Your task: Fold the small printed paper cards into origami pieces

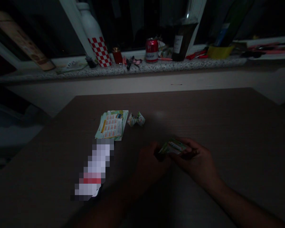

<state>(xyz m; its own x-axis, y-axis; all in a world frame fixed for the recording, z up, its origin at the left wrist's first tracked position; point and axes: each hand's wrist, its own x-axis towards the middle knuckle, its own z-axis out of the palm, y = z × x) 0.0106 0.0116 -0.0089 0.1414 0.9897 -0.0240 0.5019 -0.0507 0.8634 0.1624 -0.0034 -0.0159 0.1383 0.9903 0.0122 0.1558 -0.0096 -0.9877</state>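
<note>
Low over the table [228, 126], a small green-and-white printed paper [173, 146] is held between my two hands, and it looks folded. My left hand [153, 161] pinches its left end, with the fingertips partly in shadow. Wrapped around the right end are the thumb and fingers of my right hand [197, 158]. Beyond my left hand lies a folded paper piece [136, 119] with two pointed flaps. Beside that piece, on the left, is a loose stack of similar printed papers [111, 125], the top one showing rows of orange print.
A pixelated bright phone-like object [93, 169] lies left of my left arm. Along the granite windowsill [137, 69] stand a red-checked white bottle [97, 41], a red can [152, 50], a dark labelled bottle [180, 44] and a yellow container [219, 51]. The light is dim.
</note>
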